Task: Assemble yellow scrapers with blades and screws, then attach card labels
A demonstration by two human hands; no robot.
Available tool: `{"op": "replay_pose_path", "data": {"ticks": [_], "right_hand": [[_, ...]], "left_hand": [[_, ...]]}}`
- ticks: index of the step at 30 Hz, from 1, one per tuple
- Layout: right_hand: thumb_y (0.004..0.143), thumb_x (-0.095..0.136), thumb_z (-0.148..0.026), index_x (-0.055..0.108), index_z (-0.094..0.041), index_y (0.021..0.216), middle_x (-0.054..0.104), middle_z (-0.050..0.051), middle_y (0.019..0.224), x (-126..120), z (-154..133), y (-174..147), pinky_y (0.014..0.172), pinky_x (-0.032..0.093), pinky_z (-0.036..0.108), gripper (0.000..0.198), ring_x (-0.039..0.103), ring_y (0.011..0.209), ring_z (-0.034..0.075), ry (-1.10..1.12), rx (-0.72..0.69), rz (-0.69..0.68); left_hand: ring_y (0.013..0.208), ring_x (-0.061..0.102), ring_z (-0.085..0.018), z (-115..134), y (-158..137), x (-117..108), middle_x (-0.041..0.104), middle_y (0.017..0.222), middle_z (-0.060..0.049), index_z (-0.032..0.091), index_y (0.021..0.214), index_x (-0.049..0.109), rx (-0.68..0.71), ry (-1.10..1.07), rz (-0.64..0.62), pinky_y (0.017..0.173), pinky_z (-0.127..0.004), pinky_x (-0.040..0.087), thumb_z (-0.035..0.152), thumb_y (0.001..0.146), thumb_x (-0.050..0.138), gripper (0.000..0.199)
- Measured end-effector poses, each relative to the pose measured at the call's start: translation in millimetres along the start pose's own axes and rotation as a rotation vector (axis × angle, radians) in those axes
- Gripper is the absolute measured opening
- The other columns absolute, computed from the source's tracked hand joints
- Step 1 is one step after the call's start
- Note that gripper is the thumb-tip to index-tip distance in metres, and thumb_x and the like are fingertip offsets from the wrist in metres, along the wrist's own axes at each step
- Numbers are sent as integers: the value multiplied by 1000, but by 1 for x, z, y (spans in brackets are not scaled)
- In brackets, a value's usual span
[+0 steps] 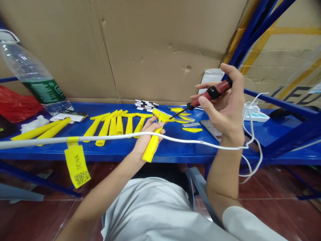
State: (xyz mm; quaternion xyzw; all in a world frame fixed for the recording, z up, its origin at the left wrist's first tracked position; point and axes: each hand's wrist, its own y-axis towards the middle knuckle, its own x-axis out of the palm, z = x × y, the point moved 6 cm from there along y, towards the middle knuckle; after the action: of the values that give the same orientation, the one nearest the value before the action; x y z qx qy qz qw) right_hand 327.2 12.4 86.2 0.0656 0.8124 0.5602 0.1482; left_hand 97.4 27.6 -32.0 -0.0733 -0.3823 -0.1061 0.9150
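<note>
My left hand (147, 135) is closed around a yellow scraper (151, 149), gripping it just below its wide head, with the handle pointing down toward me. In my right hand (227, 107) is a red and black screwdriver (212, 93), held at a slant. Its dark shaft points down-left, and the tip meets the right part of the scraper's head. Left of my left hand, several more yellow scrapers (100, 129) lie side by side on the blue shelf (180, 152). Flat yellow pieces (192, 130) and thin clear strips (191, 124) lie beneath the screwdriver.
A large water bottle (37, 73) leans at the left beside a red plastic bag (17, 103). A white cable (185, 140) with a yellow tag (77, 165) crosses in front. A phone (210, 130) lies at right, near a blue post (255, 28). Cardboard (155, 47) stands behind.
</note>
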Motion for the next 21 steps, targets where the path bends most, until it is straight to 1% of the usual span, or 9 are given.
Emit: {"op": "replay_pose_path", "data": {"ticks": [2,4,6,8,11,13,16,19,21], "right_hand": [[94,93,-42,50,-48,164,78,5,141,2,-5,1,102,77,53,82,88,103,28,34,-19,-28],[94,93,-41,50,-49,164,77,4,144,5,-12,2,106,76,57,83,87,108,29,49,-35,-34],[93,94,-40,53,-49,161,78,4,138,6,-15,3,103,77,57,80,86,113,31,38,-36,-26],[93,95,-38,57,-46,156,81,4,127,5,-15,3,97,79,54,74,85,115,32,8,-29,-11],[91,97,-39,60,-43,149,82,2,113,3,-13,2,89,79,49,68,86,109,31,-38,-32,20],[92,96,-41,60,-43,148,82,2,109,2,-13,1,88,79,49,66,86,104,30,-52,-27,38],[95,93,-40,57,-45,150,83,2,119,4,-13,-1,94,77,51,66,86,106,29,-16,18,7],[92,94,-35,52,-47,157,81,1,134,10,-16,-2,101,76,54,79,85,118,30,68,15,-77],[90,95,-31,51,-46,160,80,-1,136,11,-18,-2,104,76,54,84,84,126,31,101,-13,-93]], "left_hand": [[63,70,-7,0,0,0,76,110,-8,21,130,58,0,2,2,49,-12,51,6,92,77,45],[62,69,-6,0,0,0,77,111,-8,21,130,58,3,4,-3,49,-11,51,6,92,77,45],[62,69,-6,0,0,0,77,112,-8,21,131,58,6,5,-8,48,-11,50,7,92,77,45],[63,69,-6,0,0,0,77,111,-7,22,131,58,9,5,-8,49,-11,50,7,92,77,46],[62,69,-6,0,0,1,77,111,-7,22,131,58,7,7,-8,48,-11,50,7,92,78,46],[61,68,-6,0,0,1,77,111,-7,22,131,58,6,6,-11,48,-11,49,7,91,78,47],[62,69,-6,-1,1,1,77,111,-7,22,131,58,7,0,-12,47,-11,49,7,89,79,49],[62,69,-6,-1,1,-1,76,109,-6,23,129,58,7,-9,-1,48,-11,50,7,87,81,50],[63,69,-6,-1,2,-2,76,110,-5,24,127,58,9,-12,-4,48,-11,50,7,88,81,49]]}}
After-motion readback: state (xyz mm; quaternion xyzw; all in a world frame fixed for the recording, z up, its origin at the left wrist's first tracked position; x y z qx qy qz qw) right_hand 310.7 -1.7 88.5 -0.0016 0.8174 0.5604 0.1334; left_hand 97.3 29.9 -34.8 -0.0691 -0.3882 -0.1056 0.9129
